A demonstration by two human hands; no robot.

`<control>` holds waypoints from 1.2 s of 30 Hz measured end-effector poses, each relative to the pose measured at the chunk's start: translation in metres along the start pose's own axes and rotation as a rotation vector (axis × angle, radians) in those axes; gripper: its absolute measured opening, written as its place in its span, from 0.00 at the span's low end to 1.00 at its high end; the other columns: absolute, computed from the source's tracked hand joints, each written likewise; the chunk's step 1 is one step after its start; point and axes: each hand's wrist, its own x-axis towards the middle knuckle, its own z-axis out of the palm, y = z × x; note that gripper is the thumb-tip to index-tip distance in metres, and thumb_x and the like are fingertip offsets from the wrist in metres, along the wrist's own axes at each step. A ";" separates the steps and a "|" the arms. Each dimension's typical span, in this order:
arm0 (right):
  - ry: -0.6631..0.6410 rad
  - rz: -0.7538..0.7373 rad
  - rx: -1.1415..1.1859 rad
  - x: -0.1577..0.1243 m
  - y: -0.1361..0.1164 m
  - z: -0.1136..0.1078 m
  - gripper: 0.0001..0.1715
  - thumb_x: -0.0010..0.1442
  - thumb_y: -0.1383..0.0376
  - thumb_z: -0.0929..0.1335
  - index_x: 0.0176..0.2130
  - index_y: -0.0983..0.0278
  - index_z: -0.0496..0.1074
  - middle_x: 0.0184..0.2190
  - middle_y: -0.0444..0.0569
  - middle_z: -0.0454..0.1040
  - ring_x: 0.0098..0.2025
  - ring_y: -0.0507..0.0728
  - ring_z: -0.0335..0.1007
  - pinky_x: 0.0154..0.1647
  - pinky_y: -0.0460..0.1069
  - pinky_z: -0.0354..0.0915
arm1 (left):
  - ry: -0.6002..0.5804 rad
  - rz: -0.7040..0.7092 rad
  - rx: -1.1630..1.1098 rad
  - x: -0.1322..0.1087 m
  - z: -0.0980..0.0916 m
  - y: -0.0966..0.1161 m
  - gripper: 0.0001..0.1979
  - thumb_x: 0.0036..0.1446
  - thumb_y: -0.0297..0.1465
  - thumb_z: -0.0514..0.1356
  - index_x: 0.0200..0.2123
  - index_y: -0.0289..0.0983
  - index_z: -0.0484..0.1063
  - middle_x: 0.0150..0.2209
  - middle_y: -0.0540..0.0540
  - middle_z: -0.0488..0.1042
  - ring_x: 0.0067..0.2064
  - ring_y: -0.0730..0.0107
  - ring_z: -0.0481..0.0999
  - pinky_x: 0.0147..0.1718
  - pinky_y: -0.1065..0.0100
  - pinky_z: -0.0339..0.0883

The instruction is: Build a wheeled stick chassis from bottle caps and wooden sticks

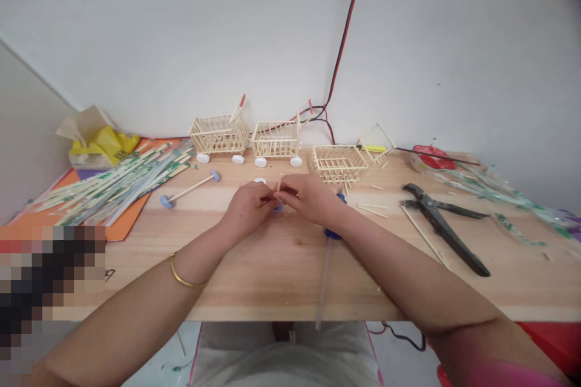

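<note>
My left hand (249, 204) and my right hand (307, 195) meet at the middle of the wooden table (281, 266), fingers pinched together on a thin wooden stick (279, 184) and a small blue cap (278, 207) between them. A white cap (259, 181) lies just behind my left hand. Another blue cap (333, 233) shows under my right wrist. A stick axle with blue caps on both ends (190, 189) lies to the left.
Two stick carts on white wheels (220, 134) (276, 140) and a wheel-less stick basket (339, 163) stand at the back. Black pliers (442, 224) lie right, a red tape roll (429, 159) behind them. Wrapped chopsticks (113, 184) are piled on orange paper at left.
</note>
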 end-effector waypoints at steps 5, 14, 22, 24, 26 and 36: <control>0.009 -0.007 0.012 0.000 0.001 0.001 0.08 0.60 0.67 0.66 0.29 0.66 0.71 0.25 0.44 0.72 0.29 0.50 0.64 0.31 0.45 0.52 | 0.001 0.008 -0.006 0.000 0.001 -0.001 0.07 0.54 0.29 0.59 0.26 0.36 0.73 0.24 0.50 0.70 0.30 0.70 0.68 0.29 0.70 0.57; 0.010 -0.017 0.014 0.001 0.001 0.002 0.07 0.60 0.67 0.66 0.29 0.66 0.71 0.26 0.45 0.73 0.29 0.50 0.64 0.31 0.45 0.52 | -0.004 -0.002 0.003 0.000 0.000 -0.001 0.07 0.54 0.28 0.59 0.25 0.36 0.73 0.24 0.50 0.69 0.29 0.70 0.68 0.28 0.70 0.57; 0.019 -0.017 0.013 0.001 0.002 0.002 0.08 0.60 0.66 0.67 0.29 0.66 0.71 0.26 0.44 0.73 0.29 0.50 0.64 0.31 0.45 0.52 | 0.001 0.004 0.011 0.001 0.001 -0.002 0.07 0.54 0.29 0.59 0.25 0.36 0.73 0.24 0.49 0.70 0.30 0.70 0.68 0.29 0.70 0.57; 0.017 -0.016 0.014 0.001 0.002 0.002 0.07 0.59 0.67 0.67 0.29 0.66 0.71 0.26 0.45 0.73 0.29 0.50 0.64 0.31 0.45 0.52 | 0.000 0.003 0.005 0.001 0.001 -0.002 0.07 0.54 0.29 0.59 0.25 0.36 0.73 0.24 0.49 0.70 0.30 0.70 0.68 0.28 0.70 0.57; 0.015 -0.016 0.011 0.001 0.002 0.002 0.07 0.59 0.67 0.67 0.29 0.66 0.71 0.26 0.44 0.73 0.29 0.50 0.64 0.31 0.45 0.52 | -0.003 -0.001 -0.002 0.001 0.000 -0.001 0.07 0.54 0.28 0.59 0.26 0.36 0.73 0.24 0.50 0.70 0.30 0.70 0.68 0.28 0.70 0.56; 0.024 -0.023 -0.006 0.001 0.002 0.003 0.08 0.59 0.67 0.67 0.29 0.66 0.70 0.25 0.45 0.72 0.29 0.50 0.64 0.30 0.44 0.52 | 0.001 -0.001 -0.010 0.000 0.002 -0.002 0.06 0.54 0.27 0.59 0.25 0.36 0.73 0.23 0.50 0.69 0.30 0.71 0.68 0.28 0.71 0.56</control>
